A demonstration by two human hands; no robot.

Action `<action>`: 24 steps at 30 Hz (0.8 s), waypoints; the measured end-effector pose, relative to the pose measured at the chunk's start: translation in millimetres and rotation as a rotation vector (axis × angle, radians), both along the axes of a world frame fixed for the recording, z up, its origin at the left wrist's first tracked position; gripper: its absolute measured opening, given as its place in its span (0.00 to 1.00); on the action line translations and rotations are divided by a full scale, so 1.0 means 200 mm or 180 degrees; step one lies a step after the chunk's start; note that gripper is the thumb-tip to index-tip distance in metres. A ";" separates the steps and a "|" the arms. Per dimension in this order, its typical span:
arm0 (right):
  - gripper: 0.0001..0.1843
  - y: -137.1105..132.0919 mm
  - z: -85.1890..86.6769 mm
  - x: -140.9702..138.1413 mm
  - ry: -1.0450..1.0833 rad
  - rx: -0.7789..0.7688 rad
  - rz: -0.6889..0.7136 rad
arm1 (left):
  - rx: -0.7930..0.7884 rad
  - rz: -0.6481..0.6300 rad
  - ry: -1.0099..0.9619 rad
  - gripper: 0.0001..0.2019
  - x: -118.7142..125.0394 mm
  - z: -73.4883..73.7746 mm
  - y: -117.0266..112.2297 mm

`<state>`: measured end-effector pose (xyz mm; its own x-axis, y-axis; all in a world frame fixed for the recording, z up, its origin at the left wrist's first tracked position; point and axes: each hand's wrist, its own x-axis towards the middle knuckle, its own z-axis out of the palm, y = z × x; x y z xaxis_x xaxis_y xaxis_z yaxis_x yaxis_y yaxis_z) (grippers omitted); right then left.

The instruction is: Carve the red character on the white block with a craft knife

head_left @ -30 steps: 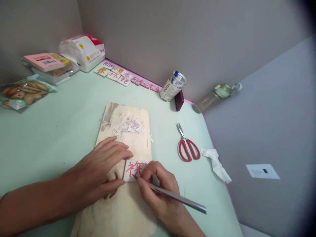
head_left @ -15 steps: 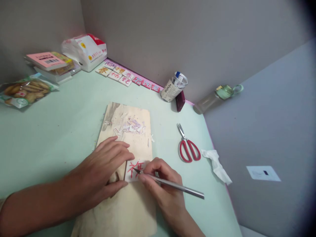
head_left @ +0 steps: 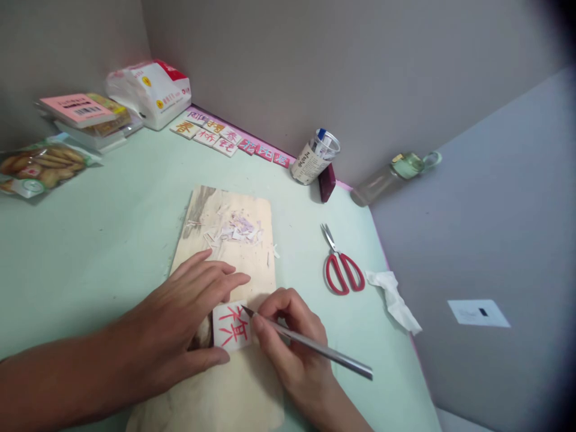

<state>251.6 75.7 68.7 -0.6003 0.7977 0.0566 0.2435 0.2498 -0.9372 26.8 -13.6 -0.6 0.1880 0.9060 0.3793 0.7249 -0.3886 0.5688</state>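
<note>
A white square tile (head_left: pixel 227 336) bearing a red painted character lies on the wooden board (head_left: pixel 252 390). My left hand (head_left: pixel 202 294) rests around the tile's left side, fingers spread, the thumb at its lower corner and the index finger stretched out above its top edge. My right hand (head_left: pixel 292 336) is closed around a silver craft knife (head_left: pixel 324 351) in a pen-like grip. The blade's tip is at the tile's upper right corner; whether it touches is unclear. A pile of pale shavings (head_left: pixel 240 228) lies on the board's far part.
Red-handled scissors (head_left: pixel 339 264) and a crumpled tissue (head_left: pixel 393 300) lie at right. Behind stand a jar (head_left: pixel 315 159) and a tilted bottle (head_left: pixel 387 180). Painted tiles (head_left: pixel 207 137) line the wall. A tissue pack (head_left: pixel 153 93) and a snack bag (head_left: pixel 42 168) are at left.
The tile has turned and shifted left and toward me on the board. My left index finger and thumb have spread apart. The knife tip has gone from the character to the tile's corner.
</note>
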 end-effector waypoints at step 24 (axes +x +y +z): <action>0.10 -0.01 -0.01 -0.02 -0.0434 0.0742 0.0664 | 0.0284 0.0069 0.0088 0.30 0.01 0.05 0.04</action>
<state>248.2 73.7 67.2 -0.7638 0.6320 0.1310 0.2837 0.5111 -0.8113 28.6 -6.4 9.0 0.1804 0.8728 0.4536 0.7486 -0.4210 0.5123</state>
